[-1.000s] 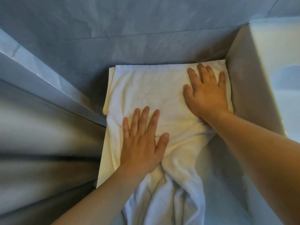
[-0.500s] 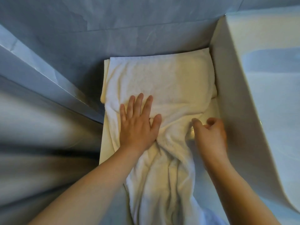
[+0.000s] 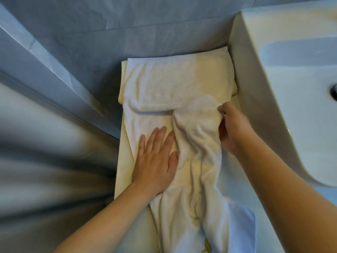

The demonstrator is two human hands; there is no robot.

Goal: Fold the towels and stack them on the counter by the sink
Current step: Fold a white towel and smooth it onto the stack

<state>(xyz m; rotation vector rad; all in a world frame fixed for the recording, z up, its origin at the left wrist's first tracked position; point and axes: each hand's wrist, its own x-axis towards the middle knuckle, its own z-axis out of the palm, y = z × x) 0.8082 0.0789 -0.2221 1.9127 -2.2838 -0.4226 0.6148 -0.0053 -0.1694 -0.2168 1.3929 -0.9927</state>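
Your right hand (image 3: 232, 130) pinches a raised fold of the white towel (image 3: 164, 84), thumb and fingers curled round the bunched cloth at its right edge. Your left hand (image 3: 156, 159) lies flat on the same towel, fingers straight and together, palm pressing the cloth down just left of the ridge that your right hand lifts.

The towel lies on the counter (image 3: 125, 161) in the narrow strip between the grey wall ledge (image 3: 60, 83) on the left and the white sink (image 3: 273, 88) on the right. Its far part is spread fairly smooth and reaches the back wall (image 3: 145, 24); its right edge sits right against the sink's outer side. From the pinched fold a rumpled, twisted length runs back toward you between your two forearms and goes off the lower edge of the view. A crease crosses the cloth from the left edge to the raised fold.

At the far left corner a cream-coloured edge shows under the towel; whether it is another towel or the counter's own surface cannot be told. Near the bottom, to the right of the trailing length, a pale blue piece of cloth (image 3: 242, 225) lies partly under it. The sink's basin curves away on the right, with a dark fitting (image 3: 334, 93) at the frame's edge. The lower left of the view is blurred grey.
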